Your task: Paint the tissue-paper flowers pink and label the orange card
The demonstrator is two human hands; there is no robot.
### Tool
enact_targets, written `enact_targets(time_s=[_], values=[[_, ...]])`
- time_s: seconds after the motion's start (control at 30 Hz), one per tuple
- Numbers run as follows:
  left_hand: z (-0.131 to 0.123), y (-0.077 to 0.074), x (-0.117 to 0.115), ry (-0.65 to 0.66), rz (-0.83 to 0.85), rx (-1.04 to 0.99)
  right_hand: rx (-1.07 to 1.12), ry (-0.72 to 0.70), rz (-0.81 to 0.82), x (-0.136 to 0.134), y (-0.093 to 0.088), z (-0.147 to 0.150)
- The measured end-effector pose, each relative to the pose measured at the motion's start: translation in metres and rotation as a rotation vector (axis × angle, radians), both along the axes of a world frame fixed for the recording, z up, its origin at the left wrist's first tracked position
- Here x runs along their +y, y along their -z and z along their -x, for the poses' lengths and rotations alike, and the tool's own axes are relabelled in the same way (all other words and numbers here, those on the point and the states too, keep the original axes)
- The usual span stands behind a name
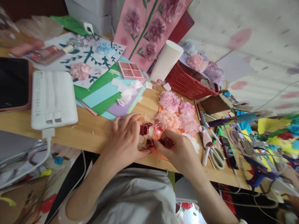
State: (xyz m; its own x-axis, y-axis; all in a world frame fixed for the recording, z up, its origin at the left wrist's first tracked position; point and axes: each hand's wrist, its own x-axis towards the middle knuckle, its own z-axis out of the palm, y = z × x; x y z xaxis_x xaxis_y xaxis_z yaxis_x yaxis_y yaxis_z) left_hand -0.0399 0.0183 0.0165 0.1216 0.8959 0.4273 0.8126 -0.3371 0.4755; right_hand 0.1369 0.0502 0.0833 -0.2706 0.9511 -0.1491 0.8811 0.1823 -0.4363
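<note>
Near the table's front edge, my left hand (127,137) curls over the side of a clear plastic container (141,144). A dark red rolled flower like a rose (146,128) sits beside its fingers. My right hand (177,146) is closed in a pinch on a second dark red flower (150,143), low at the container's right side. More dark red material shows under the right palm, partly hidden. Just beyond the hands lie several fluffy pink and peach paper flowers (168,119) and a pink faceted piece (158,132).
A white power bank (54,99) and a phone (14,84) lie at left. Coloured paper sheets (100,96), a palette (130,70), a white roll (167,60) and a red basket (187,82) stand behind. Cables and a blue glue gun (259,171) are at right.
</note>
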Motion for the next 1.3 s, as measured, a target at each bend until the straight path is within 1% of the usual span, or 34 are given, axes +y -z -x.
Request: enact_targets(time_s=[0.27, 0.43, 0.63, 0.73, 0.87, 1.03, 1.2, 1.3], values=[[0.000, -0.002, 0.000, -0.006, 0.030, 0.005, -0.046, -0.002, -0.041, 0.004, -0.006, 0.002], [0.000, -0.002, 0.000, 0.003, 0.035, 0.009, -0.078, -0.013, -0.027, 0.008, -0.008, 0.001], [0.000, -0.002, 0.000, -0.002, 0.018, 0.009, -0.054, 0.069, 0.034, 0.008, -0.013, -0.005], [0.000, -0.001, 0.000, 0.000, 0.009, 0.013, 0.055, 0.093, 0.036, 0.009, -0.016, -0.010], [0.001, -0.001, -0.001, 0.007, 0.001, 0.027, 0.307, 0.095, 0.039, 0.010, -0.015, -0.021], [0.002, -0.003, 0.000, 0.020, -0.017, 0.032, 0.546, 0.072, -0.067, 0.004, 0.000, -0.038], [0.006, -0.001, 0.000, 0.020, -0.040, -0.059, 0.770, -0.056, -0.215, -0.008, 0.020, -0.051], [0.004, -0.003, -0.002, 0.002, -0.069, -0.077, 0.850, -0.143, -0.297, -0.016, 0.026, -0.052]])
